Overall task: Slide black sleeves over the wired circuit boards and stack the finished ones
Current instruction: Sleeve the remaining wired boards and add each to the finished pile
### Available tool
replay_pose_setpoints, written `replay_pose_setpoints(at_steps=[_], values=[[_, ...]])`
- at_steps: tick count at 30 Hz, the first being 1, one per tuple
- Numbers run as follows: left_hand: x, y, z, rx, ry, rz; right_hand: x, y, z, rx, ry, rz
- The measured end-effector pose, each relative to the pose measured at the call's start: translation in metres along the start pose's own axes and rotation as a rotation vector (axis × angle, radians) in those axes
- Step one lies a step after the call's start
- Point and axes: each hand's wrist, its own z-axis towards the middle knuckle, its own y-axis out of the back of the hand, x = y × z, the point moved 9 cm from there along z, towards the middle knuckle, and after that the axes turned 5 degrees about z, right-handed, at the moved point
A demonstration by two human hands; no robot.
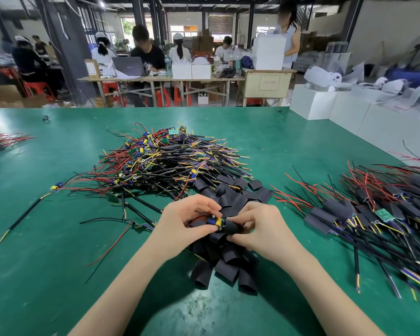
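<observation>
My left hand (184, 219) pinches a wired circuit board (216, 221) with blue and yellow parts, its end poking into a black sleeve (232, 226). My right hand (257, 229) grips that sleeve from the right. Both hands hover over a heap of loose black sleeves (224, 260). Behind them lies a big tangle of bare wired boards (165, 161). Sleeved boards lie stacked at the right (364, 214).
The green table (58, 263) carries a few stray boards and wires at the left (56, 187). White boxes (325, 107) stand at the far right edge. People sit and stand at tables beyond the far edge.
</observation>
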Motion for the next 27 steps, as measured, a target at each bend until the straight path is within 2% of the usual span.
replay_pose_setpoints(at_steps=[5, 9, 15, 20, 23, 27], values=[[0.005, 0.002, 0.000, -0.013, 0.060, -0.011, 0.011, 0.009, -0.001, -0.063, 0.076, 0.031], [0.007, 0.000, -0.001, -0.004, 0.051, 0.007, 0.019, 0.006, -0.002, -0.044, 0.146, 0.061], [0.008, -0.001, -0.001, 0.045, 0.065, 0.010, 0.015, 0.010, -0.001, -0.053, 0.133, 0.056], [0.019, 0.012, 0.000, 0.003, 0.152, 0.088, 0.012, 0.010, 0.000, -0.073, 0.122, 0.003], [0.023, 0.010, 0.000, 0.016, 0.175, 0.044, 0.015, 0.007, -0.001, -0.079, 0.145, -0.065], [0.022, 0.013, 0.000, -0.021, 0.173, 0.006, 0.020, 0.005, -0.002, -0.060, 0.184, -0.030]])
